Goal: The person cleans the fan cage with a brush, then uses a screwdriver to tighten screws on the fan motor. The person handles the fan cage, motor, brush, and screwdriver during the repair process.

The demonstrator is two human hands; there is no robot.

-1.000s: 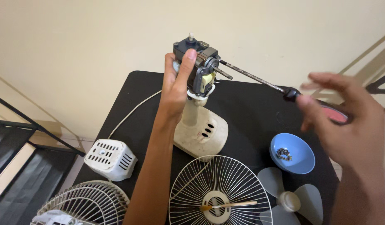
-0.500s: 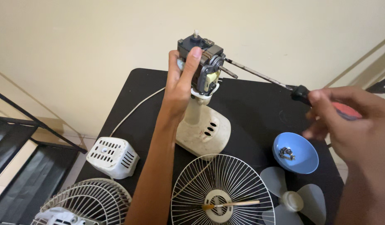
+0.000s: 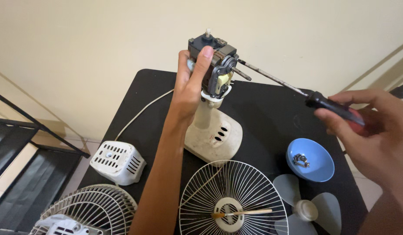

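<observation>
On a black table (image 3: 271, 113) set against a plain cream wall (image 3: 101, 39), a stripped fan stands on its cream base (image 3: 216, 141). Left hand (image 3: 190, 85) wrapped around the bare motor (image 3: 214, 58) on top of the stand, fingers closed on it, thumb up along its side. Motor sits upright on the neck, above the table's far half. Right hand (image 3: 371, 126) closed around the handle of a screwdriver (image 3: 314, 98), red-and-black grip; long shaft points left and its tip meets the motor's right side, exact contact spot too small to tell.

Table top is matte black, rounded corners. Near the right edge a blue bowl (image 3: 319, 163) with small metal bits in it. Just in front of it, pale fan blades (image 3: 304, 209) lying flat. Centre front: wire grille (image 3: 232, 200) flat on the table with a thin brush (image 3: 243, 213) across its hub. Left front: white vented cover (image 3: 118, 161) near the table edge, a second grille (image 3: 86, 213) below it at the frame's bottom. A white cord (image 3: 142, 111) runs from the stand off the left edge.

Room: pale tiled floor to the left, dark metal frame (image 3: 27, 126) with black panels there. Another dark bar at the far right edge.
</observation>
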